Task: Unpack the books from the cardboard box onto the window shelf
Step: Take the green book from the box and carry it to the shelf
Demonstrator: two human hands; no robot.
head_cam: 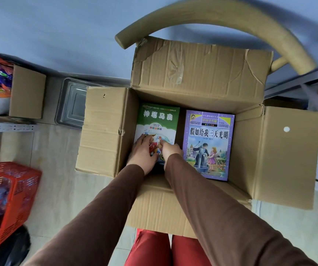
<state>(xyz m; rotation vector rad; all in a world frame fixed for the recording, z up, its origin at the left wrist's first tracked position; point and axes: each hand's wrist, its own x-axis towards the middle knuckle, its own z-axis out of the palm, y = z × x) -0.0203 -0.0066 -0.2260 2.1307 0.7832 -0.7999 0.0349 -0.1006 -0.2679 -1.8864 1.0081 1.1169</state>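
Soft, even daylight fills the scene, and the open brown cardboard box [202,77] casts only a faint shadow on its inner walls. Beyond the box, the curved tan wooden chair back [221,20] smears with motion blur. Left of the box, the red plastic mesh basket [6,198] looks soft and bowed by wide-angle distortion.

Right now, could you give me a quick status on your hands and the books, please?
Left hand and right hand both on the green book, inside the box. Purple book beside it, untouched. Flaps open, nothing in the way.

Both hands cover the green book's [159,123] lower cover.
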